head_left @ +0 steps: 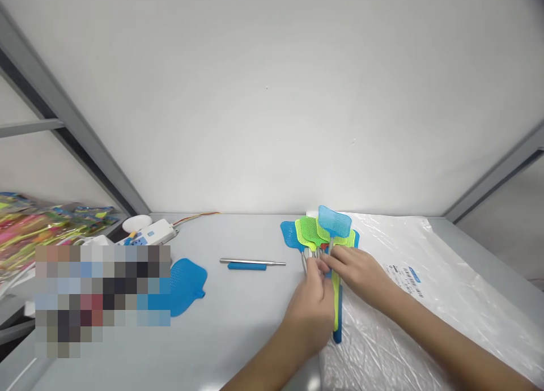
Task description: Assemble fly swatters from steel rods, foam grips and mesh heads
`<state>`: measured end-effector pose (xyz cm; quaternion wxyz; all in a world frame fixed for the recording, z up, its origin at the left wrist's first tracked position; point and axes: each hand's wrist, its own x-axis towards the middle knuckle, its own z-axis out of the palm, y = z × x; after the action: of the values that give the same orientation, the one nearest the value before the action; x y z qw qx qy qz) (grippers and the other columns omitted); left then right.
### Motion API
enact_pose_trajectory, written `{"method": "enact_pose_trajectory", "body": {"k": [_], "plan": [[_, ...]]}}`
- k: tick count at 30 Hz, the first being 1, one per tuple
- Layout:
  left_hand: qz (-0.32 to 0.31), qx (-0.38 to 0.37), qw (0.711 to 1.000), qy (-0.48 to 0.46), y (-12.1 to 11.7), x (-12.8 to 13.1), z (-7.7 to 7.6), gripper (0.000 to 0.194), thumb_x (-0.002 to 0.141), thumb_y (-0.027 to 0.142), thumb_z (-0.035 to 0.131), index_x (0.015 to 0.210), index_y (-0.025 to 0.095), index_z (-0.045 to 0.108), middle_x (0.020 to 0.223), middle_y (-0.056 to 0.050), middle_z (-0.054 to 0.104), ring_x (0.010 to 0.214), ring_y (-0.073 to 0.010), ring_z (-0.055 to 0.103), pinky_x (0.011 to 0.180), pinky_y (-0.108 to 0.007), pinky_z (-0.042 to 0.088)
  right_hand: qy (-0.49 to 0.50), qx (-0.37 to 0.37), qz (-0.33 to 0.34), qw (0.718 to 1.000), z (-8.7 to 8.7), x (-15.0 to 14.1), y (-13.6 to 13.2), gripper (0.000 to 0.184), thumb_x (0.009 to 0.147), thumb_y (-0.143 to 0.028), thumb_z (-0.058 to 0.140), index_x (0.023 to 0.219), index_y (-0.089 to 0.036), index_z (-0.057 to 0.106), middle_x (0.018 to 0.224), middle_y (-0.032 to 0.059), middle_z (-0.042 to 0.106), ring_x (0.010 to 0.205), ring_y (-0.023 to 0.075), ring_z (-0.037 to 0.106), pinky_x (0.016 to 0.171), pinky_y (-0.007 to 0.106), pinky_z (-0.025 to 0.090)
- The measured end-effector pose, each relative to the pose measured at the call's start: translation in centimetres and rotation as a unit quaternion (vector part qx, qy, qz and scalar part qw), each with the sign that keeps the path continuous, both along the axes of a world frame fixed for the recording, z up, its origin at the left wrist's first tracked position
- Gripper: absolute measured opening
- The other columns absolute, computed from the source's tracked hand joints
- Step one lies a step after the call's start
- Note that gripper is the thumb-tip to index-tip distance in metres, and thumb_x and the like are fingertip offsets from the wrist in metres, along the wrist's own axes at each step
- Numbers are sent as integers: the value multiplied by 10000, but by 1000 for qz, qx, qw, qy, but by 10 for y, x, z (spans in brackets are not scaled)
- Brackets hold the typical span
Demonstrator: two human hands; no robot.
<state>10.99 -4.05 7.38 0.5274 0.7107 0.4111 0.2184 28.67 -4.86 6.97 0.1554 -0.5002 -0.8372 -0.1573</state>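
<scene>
Several fly swatters (314,229) in blue, green and yellow-green form a fanned bundle toward the right of the table. My left hand (312,309) is wrapped round their thin metal shafts from the left. From the right, my right hand (351,266) closes its fingers on the shaft of the light blue fly swatter (335,222), whose head stands above the others. Blue and yellow-green handles (338,317) stick out below my hands. A loose blue swatter head (187,286), a metal rod (253,261) and a blue handle piece (247,266) lie to the left.
A clear plastic bag (391,334) with a barcode label covers the right of the table. At left are a white power strip (155,232), a white oval object (136,223) and a pile of colourful packaged items (46,224). A blurred patch hides the left front. A pale wall (272,96) stands behind.
</scene>
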Motion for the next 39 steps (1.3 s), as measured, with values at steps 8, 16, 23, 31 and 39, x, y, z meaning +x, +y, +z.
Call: {"method": "enact_pose_trajectory", "body": {"k": [8, 16, 23, 31, 39], "plan": [[-76, 130, 983, 106, 5, -10, -2, 124, 957, 300, 346, 1007, 249, 447, 706, 15, 573, 593, -169, 536, 521, -261, 285, -104, 37, 38, 993, -13, -2, 9, 185, 917, -67, 439, 932, -130, 612, 823, 58, 593, 715, 187, 518, 591, 330, 361], [-120, 217, 958, 147, 8, -14, -6, 116, 963, 296, 350, 944, 256, 457, 779, 16, 659, 654, -190, 619, 527, -277, 269, -120, -12, 2, 993, -2, -8, 3, 232, 852, -18, 460, 970, -121, 631, 830, 59, 608, 715, 195, 551, 633, 349, 410], [-122, 284, 940, 146, 7, -16, -11, 109, 948, 295, 404, 870, 243, 460, 818, 26, 643, 659, -170, 602, 524, -287, 267, -125, -52, 9, 991, 13, -6, -1, 337, 805, 28, 475, 1062, -132, 623, 874, 64, 614, 745, 204, 579, 642, 341, 419], [-99, 360, 916, 145, 0, -20, -7, 121, 927, 354, 476, 908, 238, 503, 886, 8, 620, 711, -173, 597, 520, -297, 308, -102, -84, -1, 991, 27, -16, -4, 322, 781, 29, 509, 1008, -163, 631, 887, 57, 607, 808, 215, 600, 657, 334, 408], [3, 430, 872, 234, 24, -100, -4, 151, 954, 257, 435, 941, 212, 579, 930, -41, 578, 889, -206, 544, 722, -325, 442, -118, -165, 13, 979, 24, -77, 44, 205, 889, -67, 486, 931, -201, 635, 881, 41, 597, 800, 209, 597, 687, 335, 380]]}}
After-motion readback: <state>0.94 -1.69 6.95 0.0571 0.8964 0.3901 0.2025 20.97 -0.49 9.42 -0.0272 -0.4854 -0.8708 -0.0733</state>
